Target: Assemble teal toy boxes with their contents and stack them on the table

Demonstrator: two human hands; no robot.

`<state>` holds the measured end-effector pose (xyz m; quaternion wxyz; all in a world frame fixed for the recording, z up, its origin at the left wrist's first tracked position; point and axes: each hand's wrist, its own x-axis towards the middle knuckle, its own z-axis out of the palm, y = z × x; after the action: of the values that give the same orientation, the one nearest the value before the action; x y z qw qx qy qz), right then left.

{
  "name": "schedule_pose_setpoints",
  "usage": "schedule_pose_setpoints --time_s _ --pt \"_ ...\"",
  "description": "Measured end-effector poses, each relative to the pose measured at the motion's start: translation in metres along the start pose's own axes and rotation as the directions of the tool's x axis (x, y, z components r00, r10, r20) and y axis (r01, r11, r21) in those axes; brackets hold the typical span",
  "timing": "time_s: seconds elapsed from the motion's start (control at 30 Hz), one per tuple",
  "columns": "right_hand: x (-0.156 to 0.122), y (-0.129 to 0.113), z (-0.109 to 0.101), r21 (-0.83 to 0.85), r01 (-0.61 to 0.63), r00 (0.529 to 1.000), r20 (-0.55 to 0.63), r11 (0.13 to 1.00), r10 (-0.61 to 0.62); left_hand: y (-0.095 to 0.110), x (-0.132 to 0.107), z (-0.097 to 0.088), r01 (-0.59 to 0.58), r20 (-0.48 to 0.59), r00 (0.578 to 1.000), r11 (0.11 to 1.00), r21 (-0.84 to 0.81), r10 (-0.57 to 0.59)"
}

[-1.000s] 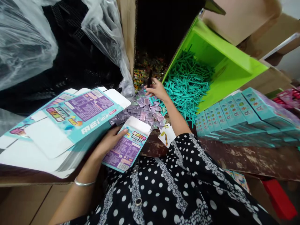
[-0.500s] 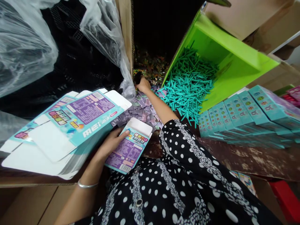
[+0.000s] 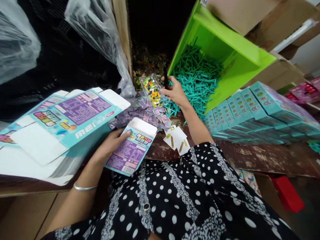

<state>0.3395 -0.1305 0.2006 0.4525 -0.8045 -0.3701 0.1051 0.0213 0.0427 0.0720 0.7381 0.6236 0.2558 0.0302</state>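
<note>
My left hand (image 3: pixel 113 141) is closed on the edge of a teal and purple carton (image 3: pixel 130 148), whose white flap stands up at the top. My right hand (image 3: pixel 176 91) pinches a clear bag of small bricks (image 3: pixel 153 91) in yellow, orange, green, white and black. A dark, narrow piece (image 3: pixel 165 76) sticks up by its fingers; I cannot make out what it is. Below the bag lies a heap of small purple sachets (image 3: pixel 140 106). Closer to my body, white cards (image 3: pixel 177 140) with a pickaxe-like picture lie on the table.
Flattened cartons (image 3: pixel 85 110) are stacked at left. A tipped green bin (image 3: pixel 230 56) spills turquoise sticks (image 3: pixel 195 80). Filled-looking teal boxes (image 3: pixel 250 110) stand in a row at right. Plastic sheeting (image 3: pixel 102 30) hangs over a container of black parts (image 3: pixel 67 56).
My right hand has drawn back from the dark container and moved right, bringing the bag of bricks into sight. The left hand still holds the carton. The view has shifted slightly.
</note>
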Motion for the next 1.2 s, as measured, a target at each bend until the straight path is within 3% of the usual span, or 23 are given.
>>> schedule_pose_setpoints --time_s 0.13,0.23,0.3,0.43,0.53,0.67,0.8,0.93,0.97,1.0,1.1,1.13,1.2 --pt "-0.06 -0.017 0.025 0.068 0.0 0.998 0.066 0.998 -0.004 0.014 0.002 0.02 -0.089 -0.021 0.996 0.996 -0.021 0.089" --pt "-0.09 -0.028 0.041 0.071 0.021 0.995 0.097 0.997 -0.028 0.021 0.003 0.033 -0.181 -0.043 0.983 0.98 -0.082 0.178" --pt "-0.102 -0.034 0.036 0.017 0.053 0.984 0.172 0.998 -0.055 0.023 0.002 0.038 -0.225 -0.06 0.974 0.968 -0.114 0.219" --pt "-0.115 -0.051 -0.003 -0.208 0.124 0.969 0.235 0.97 -0.073 0.02 0.001 0.041 -0.25 -0.087 0.967 0.961 -0.116 0.241" --pt "-0.124 -0.067 -0.021 -0.451 0.183 0.964 0.258 0.873 -0.069 0.017 0.002 0.043 -0.246 -0.115 0.966 0.962 -0.119 0.233" --pt "-0.134 -0.083 -0.006 -0.721 0.267 0.945 0.325 0.64 -0.029 0.014 -0.001 0.055 -0.231 -0.079 0.972 0.966 -0.114 0.223" --pt "-0.139 -0.092 0.011 -0.722 0.425 0.865 0.502 0.546 -0.009 0.012 -0.009 0.07 -0.252 -0.061 0.967 0.964 -0.083 0.248" --pt "-0.14 -0.099 -0.011 -0.506 0.543 0.733 0.675 0.671 -0.084 0.009 -0.012 0.07 -0.282 -0.13 0.954 0.956 -0.077 0.271" --pt "-0.139 -0.1 -0.02 -0.443 0.533 0.733 0.668 0.721 -0.132 0.008 -0.011 0.068 -0.283 -0.14 0.953 0.956 -0.083 0.27" --pt "-0.137 -0.101 -0.028 -0.395 0.504 0.762 0.622 0.768 -0.18 0.007 -0.011 0.066 -0.284 -0.145 0.952 0.955 -0.087 0.27" --pt "-0.127 -0.095 -0.039 -0.358 0.354 0.913 0.33 0.864 -0.238 0.006 -0.011 0.064 -0.287 -0.124 0.953 0.956 -0.068 0.277" --pt "-0.122 -0.09 -0.037 -0.359 0.317 0.938 0.257 0.878 -0.234 0.006 -0.011 0.066 -0.289 -0.11 0.953 0.956 -0.049 0.282" --pt "-0.114 -0.078 -0.027 -0.364 0.299 0.944 0.25 0.882 -0.217 0.008 -0.013 0.069 -0.296 -0.087 0.952 0.955 -0.009 0.294"
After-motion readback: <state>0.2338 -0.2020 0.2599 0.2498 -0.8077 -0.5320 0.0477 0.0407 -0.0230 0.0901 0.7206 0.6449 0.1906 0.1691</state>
